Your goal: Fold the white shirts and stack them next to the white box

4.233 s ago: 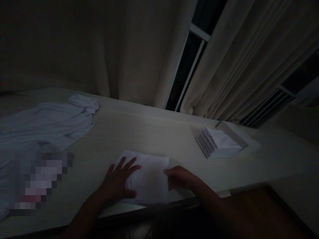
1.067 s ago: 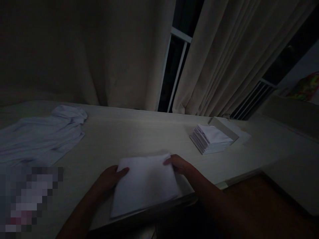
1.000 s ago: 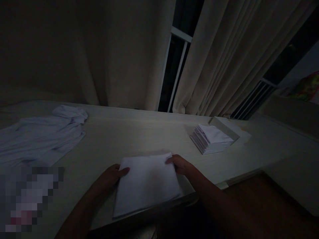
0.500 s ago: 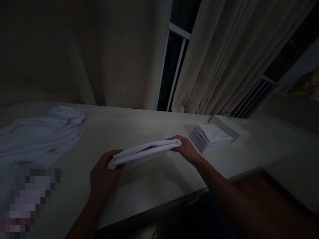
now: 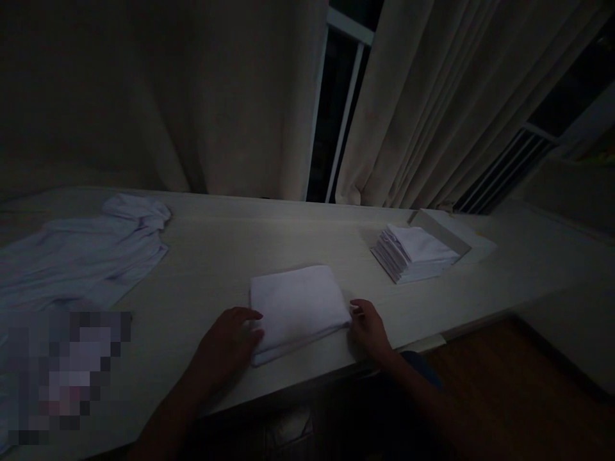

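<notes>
A folded white cloth (image 5: 300, 307) lies flat on the pale counter (image 5: 216, 250) in front of me, its folded layers showing along the near edge. At its left side is my left hand (image 5: 230, 339), thumb and fingers parted, with the tips touching the cloth's edge. My right hand (image 5: 369, 330) is by the right near corner, fingers loosely bent and apart, the thumb close to the corner. Whether that thumb touches the cloth is hard to see in the dim light.
A neat stack of folded white cloths (image 5: 416, 253) stands at the right, against an open pale box or folder (image 5: 446, 230). Loose white fabric (image 5: 100, 250) spreads over the left of the counter, beside a pixelated patch. Curtains (image 5: 240, 102) hang behind the counter's back edge.
The folded cloth, held up between both hands before, has come down flat onto the counter. Both hands have lowered with it and their grip has loosened. The view has shifted slightly.
</notes>
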